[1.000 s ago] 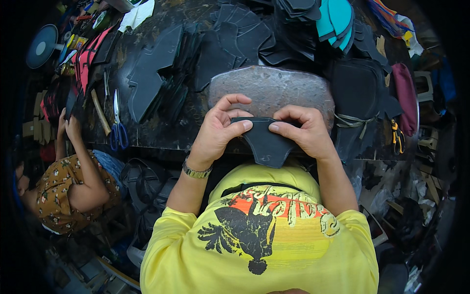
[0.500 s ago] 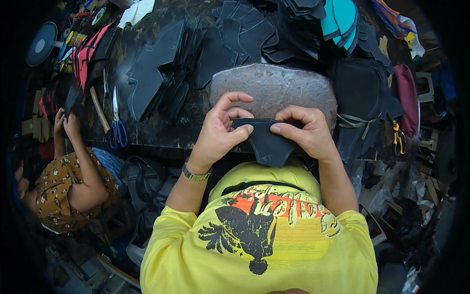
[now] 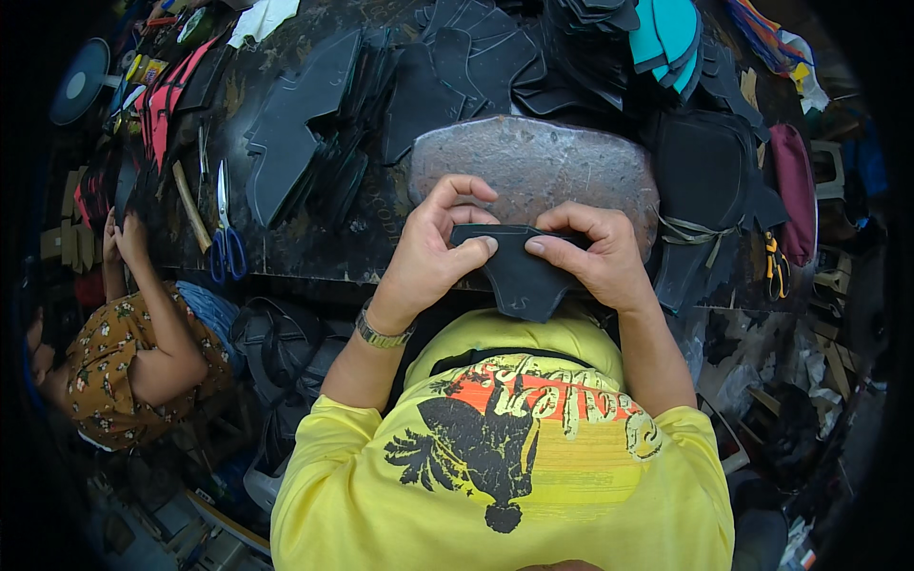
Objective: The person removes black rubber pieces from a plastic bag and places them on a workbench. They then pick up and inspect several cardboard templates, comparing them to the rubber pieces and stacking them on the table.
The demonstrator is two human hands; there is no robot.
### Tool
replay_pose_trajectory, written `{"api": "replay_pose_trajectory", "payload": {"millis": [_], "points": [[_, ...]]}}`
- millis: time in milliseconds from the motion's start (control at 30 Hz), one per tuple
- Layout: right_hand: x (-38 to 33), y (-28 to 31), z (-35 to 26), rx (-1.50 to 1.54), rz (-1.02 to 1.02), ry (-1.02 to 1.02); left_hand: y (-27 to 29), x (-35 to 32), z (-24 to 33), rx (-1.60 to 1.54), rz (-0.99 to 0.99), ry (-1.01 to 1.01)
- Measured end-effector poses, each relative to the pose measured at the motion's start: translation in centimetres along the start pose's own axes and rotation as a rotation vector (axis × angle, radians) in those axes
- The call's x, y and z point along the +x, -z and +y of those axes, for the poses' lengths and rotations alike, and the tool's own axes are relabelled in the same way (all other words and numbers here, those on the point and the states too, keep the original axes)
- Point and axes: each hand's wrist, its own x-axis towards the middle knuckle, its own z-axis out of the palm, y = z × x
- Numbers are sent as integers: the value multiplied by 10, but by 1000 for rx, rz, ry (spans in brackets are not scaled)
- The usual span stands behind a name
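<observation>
Panel [image 3: 526,276], black, hangs between two hands, narrow end down toward wearer's yellow shirt [image 3: 514,428]. Left hand [image 3: 440,236] pinching top left corner, index finger raised clear; right hand [image 3: 598,249] pinching top right. Brownish-grey slab [image 3: 533,157] just beyond, on counter [image 3: 309,252].

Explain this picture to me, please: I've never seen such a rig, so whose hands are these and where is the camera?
There is no machine: these are one person's bare left hand and right hand. A fisheye camera worn on that person's head looks down at them, bending straight edges. Both hands hold a black cut piece near its far edge. On the dark table lie a grey-brown slab, stacks of black pieces, teal pieces and blue-handled scissors. A co-worker is at the left.
</observation>
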Motion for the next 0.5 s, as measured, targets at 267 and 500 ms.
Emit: {"api": "replay_pose_trajectory", "payload": {"millis": [267,500], "points": [[-1,7,1,123,-49,-27,-3,-4,4,-308,-81,103],[-2,9,1,141,-64,-34,-2,-1,4,-443,-128,161]]}}
